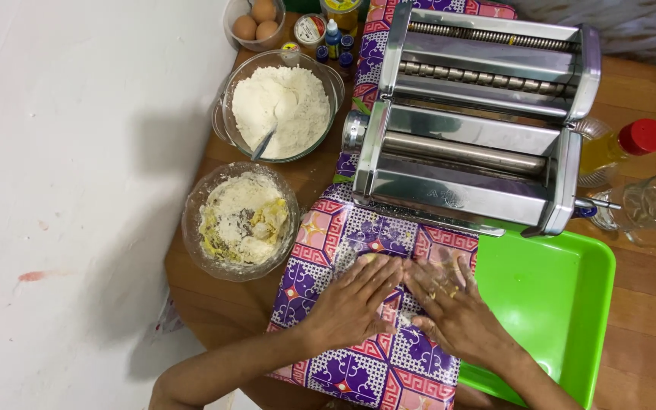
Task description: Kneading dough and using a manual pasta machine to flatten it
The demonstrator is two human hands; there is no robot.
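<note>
1. The left hand [354,302] lies flat, palm down and fingers extended, grasping nothing; it presses on the patterned cloth [343,235] near the front edge of the table [214,296].
2. The right hand [449,304] lies flat just beside the left hand, palm down and fingers spread, also grasping nothing. Flour and bits of dough cling to its fingers [449,275].
3. A small piece of pale dough [404,311] shows in the gap between the two hands, on the cloth; most of it is hidden beneath the palms.
4. The cloth, purple, pink and white, runs from the front edge of the table to the back edge.
5. The metal pasta machine [472,121] stands on the cloth behind both hands, near the middle of the table.
6. The green plastic tray [563,288] sits at the front right, its left rim just beside the right hand.
7. A glass bowl of mixed dough crumbs [241,222] stands at the left edge of the table, near the left hand.
8. A glass bowl of flour [281,105], with a spoon standing in it, sits behind the first bowl.
9. A bowl of eggs [256,23] and several small bottles [333,42] occupy the back left corner.
10. A red-capped bottle of oil [620,144] and a glass jug [647,209] stand at the right of the machine.
</note>
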